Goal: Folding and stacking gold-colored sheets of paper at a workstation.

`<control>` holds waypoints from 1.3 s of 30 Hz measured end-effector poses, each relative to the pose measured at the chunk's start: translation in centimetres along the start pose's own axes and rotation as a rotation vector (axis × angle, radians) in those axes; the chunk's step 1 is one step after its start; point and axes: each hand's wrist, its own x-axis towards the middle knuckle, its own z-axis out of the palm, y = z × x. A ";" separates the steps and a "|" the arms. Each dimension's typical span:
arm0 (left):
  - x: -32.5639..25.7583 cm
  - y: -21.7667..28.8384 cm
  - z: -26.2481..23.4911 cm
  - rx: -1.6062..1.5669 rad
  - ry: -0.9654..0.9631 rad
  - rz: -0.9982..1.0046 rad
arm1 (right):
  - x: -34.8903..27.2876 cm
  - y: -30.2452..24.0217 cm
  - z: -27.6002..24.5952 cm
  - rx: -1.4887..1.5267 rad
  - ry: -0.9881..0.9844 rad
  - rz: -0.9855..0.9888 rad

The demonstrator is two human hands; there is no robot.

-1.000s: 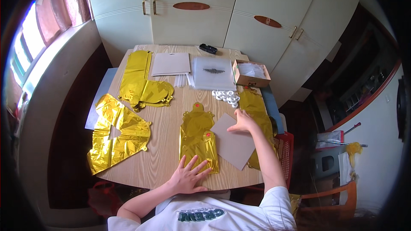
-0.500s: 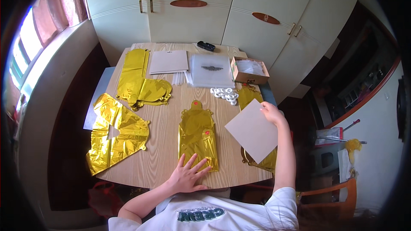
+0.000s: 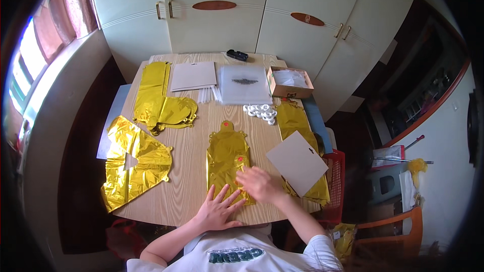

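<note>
2 hands on flat gold foil balloon [image 3: 228,161] at near edge of wooden table [image 3: 191,171]. Left hand [image 3: 218,210]: fingers spread wide, palm flat, pressing balloon's lower end; forearm enters from lower left. Right hand [image 3: 259,184]: fingers loosely extended, resting on balloon's right side, gripping nothing. Grey cardboard sheet [image 3: 297,162] lies just right, atop another gold foil piece [image 3: 295,121].
</note>
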 end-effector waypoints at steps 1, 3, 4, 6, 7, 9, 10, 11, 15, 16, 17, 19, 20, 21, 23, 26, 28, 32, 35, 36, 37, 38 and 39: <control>0.0 -0.1 -0.1 0.000 0.002 -0.003 | -0.1 -0.6 0.8 0.001 -0.043 0.034; 0.1 0.1 -0.3 -0.009 0.010 0.000 | -0.9 -1.2 1.9 -0.008 -0.085 0.103; 0.1 0.0 -0.2 -0.008 0.011 0.000 | -1.3 -1.3 2.4 -0.015 -0.079 0.135; 0.1 0.0 0.0 -0.013 0.018 -0.001 | -1.6 -1.2 2.7 -0.042 -0.064 0.172; 0.1 0.0 0.0 -0.018 0.018 -0.005 | -1.7 -1.2 2.8 -0.059 -0.051 0.178; 0.2 0.0 -0.3 -0.030 0.017 -0.012 | -1.8 -1.2 2.9 -0.081 -0.034 0.186; 0.2 0.1 -0.2 -0.039 0.025 -0.018 | -1.9 -1.3 3.0 -0.086 -0.029 0.187; 0.1 0.1 -0.2 -0.044 0.035 -0.024 | -1.9 -1.3 3.0 -0.092 -0.022 0.186; 0.0 0.2 -0.1 -0.048 0.051 -0.036 | -2.0 -1.2 3.1 -0.090 -0.029 0.183; 0.0 0.2 -0.1 -0.045 0.049 -0.038 | -1.9 -1.2 3.1 -0.086 -0.026 0.183; -0.1 0.2 -0.1 -0.043 0.046 -0.042 | -1.9 -1.2 3.2 -0.081 -0.023 0.181; -0.1 0.2 -0.1 -0.044 0.043 -0.044 | -1.8 -1.3 3.0 -0.083 -0.024 0.184; -0.1 0.2 0.0 -0.046 0.043 -0.043 | -1.8 -1.3 3.0 -0.084 -0.024 0.184; -0.1 0.2 0.0 -0.049 0.042 -0.042 | -1.9 -1.4 2.9 -0.079 -0.031 0.193; 0.2 0.1 -0.2 -0.043 0.039 -0.038 | -1.9 -1.4 2.9 -0.073 -0.044 0.210; 0.1 0.1 -0.1 -0.029 0.039 -0.033 | -1.5 -1.5 2.6 -0.092 -0.060 0.212; 0.2 0.1 0.0 -0.014 0.038 -0.031 | -0.6 -1.5 2.4 -0.095 -0.103 0.270; 0.2 0.1 -0.2 -0.010 0.033 -0.027 | 0.9 -1.5 4.4 -0.248 -0.068 0.365; 0.3 0.2 -0.3 -0.026 0.039 -0.024 | 0.8 -0.8 6.0 -0.310 -0.048 0.407; 0.3 0.2 -0.3 -0.033 0.039 -0.025 | 0.8 -0.6 6.2 -0.299 -0.042 0.421; 0.3 0.1 -0.4 -0.026 0.034 -0.027 | 0.9 -0.3 6.4 -0.288 -0.035 0.435; 0.3 0.1 -0.4 -0.022 0.029 -0.028 | 0.9 -0.1 6.5 -0.278 -0.031 0.451; 0.3 0.1 -0.4 -0.017 0.025 -0.029 | 1.0 0.2 6.6 -0.269 -0.038 0.454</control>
